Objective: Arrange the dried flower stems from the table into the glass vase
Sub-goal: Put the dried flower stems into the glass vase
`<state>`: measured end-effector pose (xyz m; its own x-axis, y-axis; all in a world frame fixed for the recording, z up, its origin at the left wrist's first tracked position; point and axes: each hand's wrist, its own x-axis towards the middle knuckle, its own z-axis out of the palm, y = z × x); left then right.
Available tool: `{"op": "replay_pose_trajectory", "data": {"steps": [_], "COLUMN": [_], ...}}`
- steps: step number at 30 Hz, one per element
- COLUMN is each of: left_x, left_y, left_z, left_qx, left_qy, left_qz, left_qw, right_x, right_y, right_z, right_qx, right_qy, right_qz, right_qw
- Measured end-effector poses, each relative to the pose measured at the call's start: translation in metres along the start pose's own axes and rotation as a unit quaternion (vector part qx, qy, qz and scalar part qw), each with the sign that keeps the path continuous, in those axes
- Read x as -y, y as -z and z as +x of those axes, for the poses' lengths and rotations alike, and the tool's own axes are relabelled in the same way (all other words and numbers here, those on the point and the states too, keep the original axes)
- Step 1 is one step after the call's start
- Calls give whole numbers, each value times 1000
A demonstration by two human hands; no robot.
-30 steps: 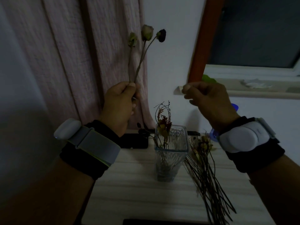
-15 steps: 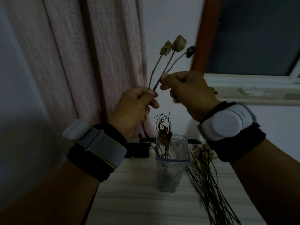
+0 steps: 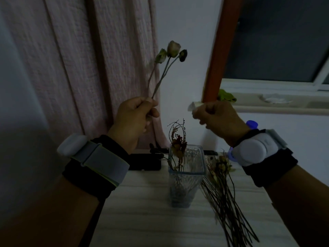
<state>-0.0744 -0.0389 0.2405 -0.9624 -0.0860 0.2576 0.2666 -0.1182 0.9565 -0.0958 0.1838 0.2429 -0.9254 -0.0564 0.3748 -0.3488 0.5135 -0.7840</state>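
Observation:
My left hand is raised above the table and pinches a small bunch of dried flower stems whose three buds point up and right. My right hand hovers apart from it at the same height, fingers curled shut; a small pale bit shows at its fingertips, and I cannot tell whether it is held. Below and between the hands stands the square glass vase with a few dried sprigs inside. A loose pile of dried stems lies on the table right of the vase.
The pale wooden table has a dark flat object at its back edge behind the vase. A pink curtain hangs at the left. A window sill runs along the right wall, with a blue-capped item below it.
My right hand had come up to the stems held in my left hand and has now pulled away to the right. The bunch stays in my left hand, tilted slightly more upright.

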Motion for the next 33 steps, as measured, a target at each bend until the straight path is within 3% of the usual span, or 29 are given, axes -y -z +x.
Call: {"op": "replay_pose_trajectory", "data": {"steps": [7,33], "left_x": [12,26], "left_y": [3,6], "left_z": [-5,-8], "left_qx": [-2,-5], "left_qy": [14,17], "left_qz": [-16,16], "left_qw": [1000,1000], "right_x": [-53,-68], "right_y": [-18,-44], "right_z": [-26,-11], "right_qx": [92,112], "right_qy": [-39,-8], "right_qz": [-17,7], "right_qw": [995,994]}}
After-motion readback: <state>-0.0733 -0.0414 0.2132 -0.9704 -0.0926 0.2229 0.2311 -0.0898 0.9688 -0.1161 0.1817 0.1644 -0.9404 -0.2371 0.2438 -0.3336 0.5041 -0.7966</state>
